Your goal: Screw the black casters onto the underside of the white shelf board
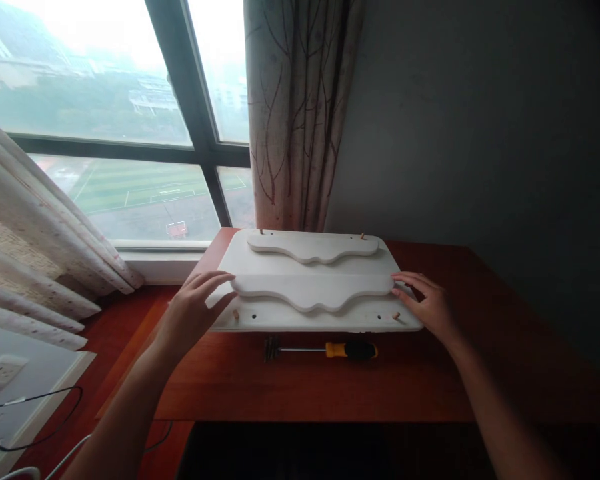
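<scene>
A white scalloped-edge board (313,292) lies flat across a larger white panel (280,323) with rounded corners. My left hand (190,307) grips its left end between thumb and fingers. At the opposite end, my right hand (425,300) pinches the board the same way. Behind it rests a second, matching scalloped board (314,249), untouched. Short wooden dowels stick up near the panel's corners, among them a front-left dowel (236,314) and a front-right dowel (396,316). Dark holes sit beside them.
A yellow-and-black screwdriver (353,350) lies in front of the panel, beside a small pile of screws (271,348). All this is on a reddish-brown wooden table (305,393). Beyond are a window (130,147), curtains (300,120) and a dark wall. Cables hang at lower left.
</scene>
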Motion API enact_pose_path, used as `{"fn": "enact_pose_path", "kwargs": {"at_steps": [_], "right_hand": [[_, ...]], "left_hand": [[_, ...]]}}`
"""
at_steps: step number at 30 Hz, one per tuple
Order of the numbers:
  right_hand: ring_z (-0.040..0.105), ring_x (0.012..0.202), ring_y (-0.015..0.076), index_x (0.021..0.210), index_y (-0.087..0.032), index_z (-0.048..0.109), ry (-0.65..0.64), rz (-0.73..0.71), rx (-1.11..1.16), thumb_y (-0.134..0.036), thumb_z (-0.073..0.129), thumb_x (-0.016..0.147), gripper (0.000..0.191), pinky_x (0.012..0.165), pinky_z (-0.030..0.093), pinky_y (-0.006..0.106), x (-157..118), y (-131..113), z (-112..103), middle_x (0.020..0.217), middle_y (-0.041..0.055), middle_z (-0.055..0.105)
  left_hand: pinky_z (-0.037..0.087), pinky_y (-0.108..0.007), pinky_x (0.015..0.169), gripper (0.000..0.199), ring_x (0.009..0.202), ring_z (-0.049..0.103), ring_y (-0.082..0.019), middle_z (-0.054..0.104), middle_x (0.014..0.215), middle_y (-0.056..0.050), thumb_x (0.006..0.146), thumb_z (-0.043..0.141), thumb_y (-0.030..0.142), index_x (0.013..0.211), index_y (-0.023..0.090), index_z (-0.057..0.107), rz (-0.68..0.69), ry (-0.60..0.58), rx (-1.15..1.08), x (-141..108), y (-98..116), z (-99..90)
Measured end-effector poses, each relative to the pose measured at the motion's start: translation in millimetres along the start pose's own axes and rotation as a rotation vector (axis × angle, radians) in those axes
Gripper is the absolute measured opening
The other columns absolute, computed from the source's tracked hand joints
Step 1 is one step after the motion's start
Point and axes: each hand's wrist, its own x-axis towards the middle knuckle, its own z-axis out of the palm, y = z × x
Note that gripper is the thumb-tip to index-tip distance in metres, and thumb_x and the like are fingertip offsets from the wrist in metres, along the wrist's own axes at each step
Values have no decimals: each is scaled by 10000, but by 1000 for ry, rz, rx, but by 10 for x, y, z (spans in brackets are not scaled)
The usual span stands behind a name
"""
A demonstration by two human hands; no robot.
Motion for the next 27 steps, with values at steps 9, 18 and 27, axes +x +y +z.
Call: {"fn": "enact_pose_path", "kwargs": {"at_steps": [9,18,27], "right_hand": [[665,1022,274,1080,-266,727,-7,-109,-25,-348,655,924,190,914,554,456,19,-67,78,1086,77,735],[676,1026,279,1222,-248,682,-31,145,78,-462,629,896,394,820,599,423,357,299,190,1257,115,662],[620,1148,324,1183,-210,690,-91,-21,-58,-492,621,896,407,957,538,487,817,588,450,1240,142,635]], "left_hand": [[503,-425,996,329,1091,649,-269,730,1160,-72,932,628,449,1173,233,681,87,-54,-3,48,-15,25],[562,-403,848,396,888,712,-251,758,1059,-77,916,562,553,1076,227,719,-104,-46,-76,408,-354,34],[525,-429,972,485,1120,664,-300,708,1233,-119,846,629,581,1133,203,729,60,-200,-67,1010,-701,373]]}}
